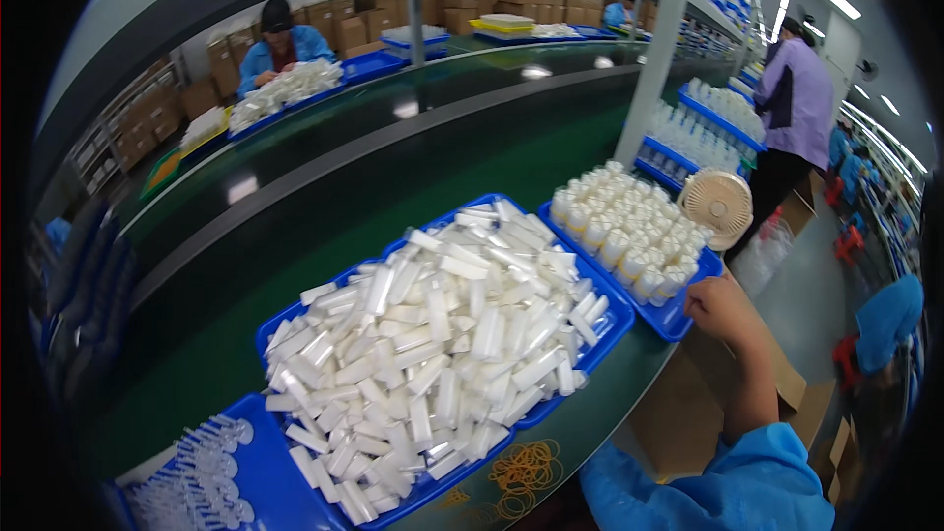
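My right hand (723, 310) is at the near right corner of a blue tray (674, 320). Its fingers are curled together, and whatever they hold, if anything, is hidden. Upright bundles of white tubes (629, 226) stand packed in that tray, several with yellowish bands around them. To the left, another blue tray (612, 324) is heaped with loose white flat-sided pieces (433, 334). A loose pile of yellow rubber bands (526, 472) lies on the green table in front of it. My left hand is out of the picture.
Clear plastic parts with round ends (202, 477) lie in a blue tray at lower left. A beige round fan (716, 206) stands beside the bundles. A white post (659, 69) rises behind. Cardboard boxes (688, 403) sit below the table edge. Co-workers are across and at right.
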`<state>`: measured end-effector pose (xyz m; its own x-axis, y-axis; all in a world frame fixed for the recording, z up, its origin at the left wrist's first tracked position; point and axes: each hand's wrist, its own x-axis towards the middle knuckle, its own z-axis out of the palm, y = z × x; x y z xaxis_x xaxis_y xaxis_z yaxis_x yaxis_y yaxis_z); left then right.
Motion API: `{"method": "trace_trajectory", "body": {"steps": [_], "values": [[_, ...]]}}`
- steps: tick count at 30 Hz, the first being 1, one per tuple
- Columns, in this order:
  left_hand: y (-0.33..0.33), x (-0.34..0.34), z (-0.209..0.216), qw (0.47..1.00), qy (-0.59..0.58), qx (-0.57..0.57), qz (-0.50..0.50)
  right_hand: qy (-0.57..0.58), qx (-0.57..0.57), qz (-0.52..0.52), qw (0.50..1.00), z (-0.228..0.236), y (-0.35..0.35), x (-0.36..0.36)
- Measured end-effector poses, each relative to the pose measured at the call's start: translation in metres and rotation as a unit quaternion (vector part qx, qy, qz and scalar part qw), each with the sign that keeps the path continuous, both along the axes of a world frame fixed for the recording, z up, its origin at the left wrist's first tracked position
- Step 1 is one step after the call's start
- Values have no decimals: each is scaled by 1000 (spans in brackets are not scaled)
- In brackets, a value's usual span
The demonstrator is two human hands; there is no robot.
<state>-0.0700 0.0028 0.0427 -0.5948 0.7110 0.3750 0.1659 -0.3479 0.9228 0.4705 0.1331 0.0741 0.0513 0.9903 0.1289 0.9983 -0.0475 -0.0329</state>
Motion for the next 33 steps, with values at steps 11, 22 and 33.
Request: {"method": "trace_trajectory", "body": {"steps": [11,22,33], "values": [[19,89,-8,955,-177,-81,-225,183,95,477,854,55,115,-197],[27,103,1,931,-178,-59,-313,-200,27,484,852,35,179,-295],[30,94,-3,948,45,-1,-316,400,-104,536,736,32,59,-250]]}}
